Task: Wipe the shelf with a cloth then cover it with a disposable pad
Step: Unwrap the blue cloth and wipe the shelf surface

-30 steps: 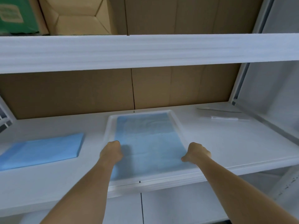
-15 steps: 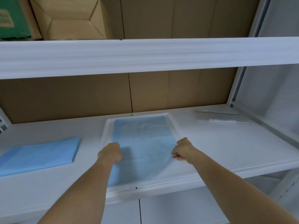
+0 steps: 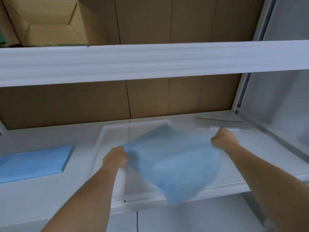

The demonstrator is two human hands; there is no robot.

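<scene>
Spreading blue disposable pad over the white tray.
Left hand and right hand pinch opposite edges; keep it taut and lower it squarely.

White shelf, cardboard backing behind it. On it: shallow white tray at centre, reaching the front edge; folded blue stack well to the left, flat; two thin white items at the back right (blurred, can't tell what), apart from the tray. Upper shelf carries an open cardboard box at the left.
</scene>
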